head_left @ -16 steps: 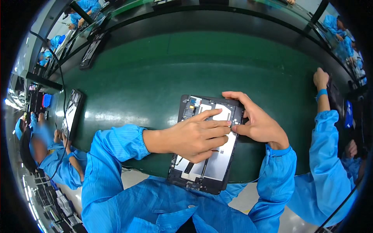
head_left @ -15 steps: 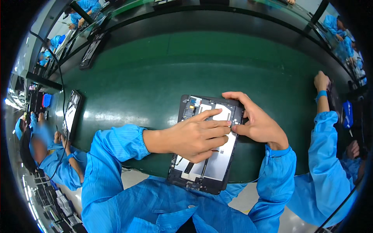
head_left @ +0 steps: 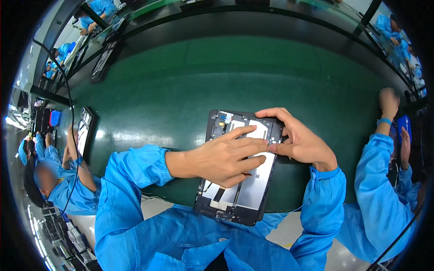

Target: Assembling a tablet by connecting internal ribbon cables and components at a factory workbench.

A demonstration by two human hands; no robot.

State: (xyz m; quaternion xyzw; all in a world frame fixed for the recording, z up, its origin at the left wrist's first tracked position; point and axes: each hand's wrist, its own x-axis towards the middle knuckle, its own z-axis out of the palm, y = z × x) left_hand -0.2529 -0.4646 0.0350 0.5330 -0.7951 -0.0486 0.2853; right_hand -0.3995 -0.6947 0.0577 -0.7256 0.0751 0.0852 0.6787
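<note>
An opened tablet (head_left: 254,192), its silver inner plates and small circuit parts bare, lies face up at the near edge of the green table. My left hand (head_left: 229,156) reaches across its middle, fingers stretched out and a little apart, the fingertips close to my right thumb. At the tablet's upper right edge, my right hand (head_left: 304,142) grips the side, its thumb over the inner face and its index finger along the far corner. Part of the tablet's middle is hidden under my left hand.
Another opened tablet (head_left: 84,131) lies at the table's left, and a dark device (head_left: 103,62) sits farther back. A co-worker (head_left: 72,176) is on the left; another person's sleeve (head_left: 377,176) is on the right. A black cable (head_left: 71,104) hangs at left.
My hands and the tablet stay nearly in place, with only slight finger shifts. The left co-worker's arms have risen, and the right neighbour's raised hand has moved right.
</note>
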